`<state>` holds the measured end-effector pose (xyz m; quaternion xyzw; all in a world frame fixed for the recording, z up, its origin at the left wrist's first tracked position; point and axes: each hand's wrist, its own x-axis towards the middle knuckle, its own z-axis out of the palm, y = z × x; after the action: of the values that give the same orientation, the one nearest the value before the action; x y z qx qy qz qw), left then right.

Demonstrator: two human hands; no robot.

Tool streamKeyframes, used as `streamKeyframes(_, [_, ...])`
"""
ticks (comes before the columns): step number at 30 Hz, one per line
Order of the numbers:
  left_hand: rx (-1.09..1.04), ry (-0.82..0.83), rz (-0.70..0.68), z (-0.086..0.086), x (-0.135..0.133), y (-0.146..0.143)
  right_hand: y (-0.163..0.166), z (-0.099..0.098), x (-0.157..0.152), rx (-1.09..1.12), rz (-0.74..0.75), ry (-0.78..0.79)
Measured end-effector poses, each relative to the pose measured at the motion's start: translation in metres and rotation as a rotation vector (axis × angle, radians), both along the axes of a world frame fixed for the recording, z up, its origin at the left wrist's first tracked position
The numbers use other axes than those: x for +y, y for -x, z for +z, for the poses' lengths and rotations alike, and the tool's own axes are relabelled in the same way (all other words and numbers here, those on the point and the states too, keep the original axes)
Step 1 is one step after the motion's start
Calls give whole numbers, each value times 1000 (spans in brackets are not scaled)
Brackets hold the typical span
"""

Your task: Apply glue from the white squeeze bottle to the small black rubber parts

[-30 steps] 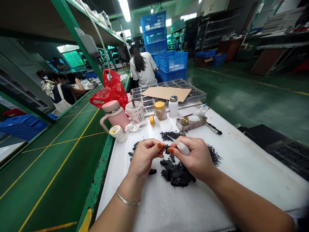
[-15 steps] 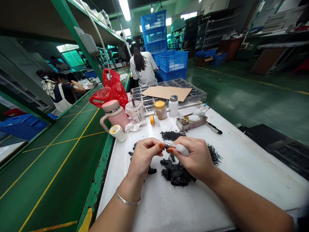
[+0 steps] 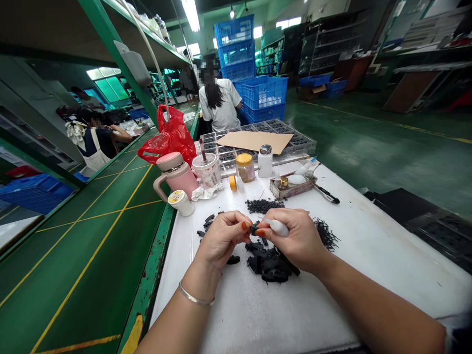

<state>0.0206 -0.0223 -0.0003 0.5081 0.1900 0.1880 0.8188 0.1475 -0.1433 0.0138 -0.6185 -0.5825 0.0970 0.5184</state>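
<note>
My left hand (image 3: pixel 221 238) is closed in a pinch on a small black part (image 3: pixel 254 229), held above the white table (image 3: pixel 243 314). My right hand (image 3: pixel 304 241) grips a small white squeeze bottle (image 3: pixel 279 227) whose thin tip points left; its thumb and fingertip also touch the black part. Beneath the hands lies a heap of black plastic pieces (image 3: pixel 271 265), with a few more pieces partly hidden by my left hand. Just beyond are many tiny black rings (image 3: pixel 263 206). Thin black pins (image 3: pixel 326 235) lie beside my right hand.
Along the table's back stand a pink flask (image 3: pixel 182 179), a white shaker (image 3: pixel 180 203), a stained plastic cup (image 3: pixel 208 169), a yellow-lidded jar (image 3: pixel 245 169), a white pump bottle (image 3: pixel 265 162) and a small tool tray (image 3: pixel 293 189). A green conveyor (image 3: pixel 92 236) runs left. A co-worker (image 3: pixel 220 103) sits ahead.
The bottle's tip has drawn slightly back from the black part, which shows more plainly between my fingertips. Both hands stay in nearly the same place.
</note>
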Motion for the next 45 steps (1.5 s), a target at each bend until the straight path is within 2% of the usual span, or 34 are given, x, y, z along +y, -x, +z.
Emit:
streamKeyframes(4, [-74,162,-163,-3,0,1,-1,1,-2,79,128,-48])
streamKeyframes(8, [-145,220,-246,-5,-2,0,2,5,-3,117,210,-96])
streamKeyframes(20, [-168,237,-234,-12,-3,-5,7,8,-9,-46,124,-169])
streamKeyframes(23, [-154,179,-181,-9,-4,-5,7,10,-9,68,84,-71])
streamKeyframes(25, [-141,134,-149,-8,-4,-5,5,10,-6,301,104,87])
streamKeyframes(28, [-116,65,-143,-5,-4,-5,-1,6,-1,704,275,294])
streamKeyframes(31, [-111,1,-171,-3,-3,-3,-5,-1,3,911,414,370])
streamKeyframes(33, [-112,-33,-178,-2,-1,-2,-6,-2,3,935,427,378])
streamKeyframes(39, [-51,-113,-155,-3,6,0,-3,4,0,734,328,356])
streamKeyframes(45, [-94,-151,-120,-9,6,-1,1,10,-2,684,303,365])
